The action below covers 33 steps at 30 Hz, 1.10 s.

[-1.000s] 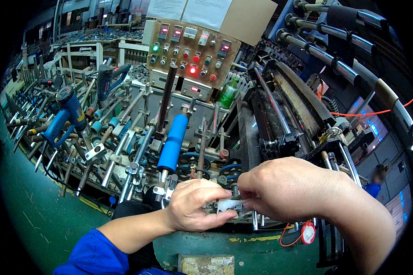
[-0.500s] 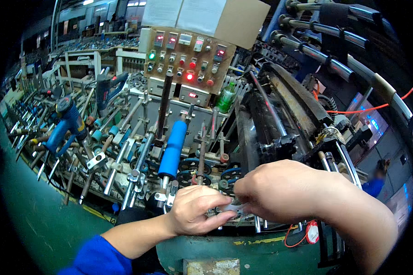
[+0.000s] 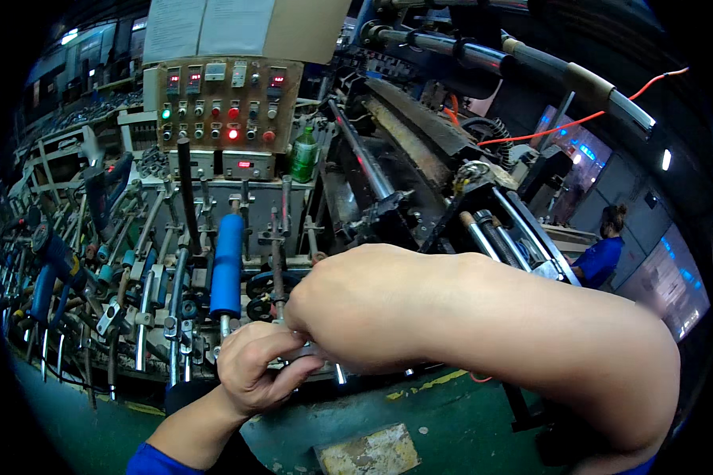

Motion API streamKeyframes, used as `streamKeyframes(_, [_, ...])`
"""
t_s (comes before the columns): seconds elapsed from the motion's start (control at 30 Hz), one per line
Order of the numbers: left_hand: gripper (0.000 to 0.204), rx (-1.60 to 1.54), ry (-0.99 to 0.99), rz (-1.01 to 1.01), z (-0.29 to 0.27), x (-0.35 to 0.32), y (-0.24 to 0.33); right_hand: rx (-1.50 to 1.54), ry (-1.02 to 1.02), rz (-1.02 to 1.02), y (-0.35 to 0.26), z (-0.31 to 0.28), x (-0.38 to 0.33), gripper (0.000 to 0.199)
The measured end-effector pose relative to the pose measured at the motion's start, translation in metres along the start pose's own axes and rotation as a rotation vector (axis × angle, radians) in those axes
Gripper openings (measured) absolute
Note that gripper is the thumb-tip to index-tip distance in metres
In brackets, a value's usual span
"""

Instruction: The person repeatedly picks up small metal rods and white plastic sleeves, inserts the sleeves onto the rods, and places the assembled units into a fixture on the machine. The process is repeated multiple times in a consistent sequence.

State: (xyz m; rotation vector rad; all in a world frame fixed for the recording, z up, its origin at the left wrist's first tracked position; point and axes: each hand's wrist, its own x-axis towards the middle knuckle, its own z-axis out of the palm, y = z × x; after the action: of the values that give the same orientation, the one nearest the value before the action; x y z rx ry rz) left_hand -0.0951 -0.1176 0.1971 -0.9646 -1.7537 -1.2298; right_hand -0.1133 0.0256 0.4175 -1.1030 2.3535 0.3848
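My left hand (image 3: 263, 366) pinches a small grey metal piece (image 3: 299, 351) between thumb and fingers, in front of the machine. Only a sliver of that piece shows; its kind cannot be made out. Right against it is my right hand (image 3: 345, 305), back turned up and fingers curled down over the far side of the piece. Its fingertips are hidden, and so is anything in them. Just beyond my left hand a blue roller (image 3: 228, 265) stands tilted on a metal rod. Dark pulley wheels (image 3: 263, 289) sit behind my hands.
Behind the roller stands a control panel (image 3: 222, 103) with lit buttons, a green bottle (image 3: 303, 156) beside it. Metal rods and blue power drills (image 3: 55, 257) crowd the left. Dark machinery (image 3: 408, 131) fills the right, where a person in blue (image 3: 602, 257) is farther off. A worn block (image 3: 370, 451) lies below.
The view has swung right, so the machine and both hands sit farther left in the picture. My hands stay together at the metal piece, and my right forearm covers more of the machine.
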Motion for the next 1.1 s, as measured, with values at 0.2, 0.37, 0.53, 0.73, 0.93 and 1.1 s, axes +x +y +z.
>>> streamKeyframes(0.2, [0.022,-0.04,0.003,-0.051,-0.01,-0.009,0.004,-0.017,0.028,-0.091,-0.003,0.002,0.007,0.023])
streamKeyframes(0.37, [0.031,-0.098,0.215,0.106,0.007,-0.004,0.006,-0.009,0.035,-0.016,-0.014,-0.001,-0.005,0.026])
streamKeyframes(0.53, [0.029,-0.112,0.174,0.078,0.001,-0.002,0.007,-0.031,0.025,-0.001,-0.013,-0.002,-0.002,0.029])
streamKeyframes(0.73, [0.028,-0.143,0.185,0.113,0.007,-0.003,0.001,-0.036,0.05,-0.056,-0.006,0.003,0.002,0.029])
streamKeyframes(0.93, [0.027,-0.12,0.136,0.095,0.004,-0.007,0.008,-0.037,-0.004,-0.002,-0.015,0.0,-0.001,0.027])
streamKeyframes(1.1, [0.02,0.007,0.156,0.138,0.01,-0.004,-0.002,-0.038,0.047,-0.018,-0.008,0.002,-0.007,0.031])
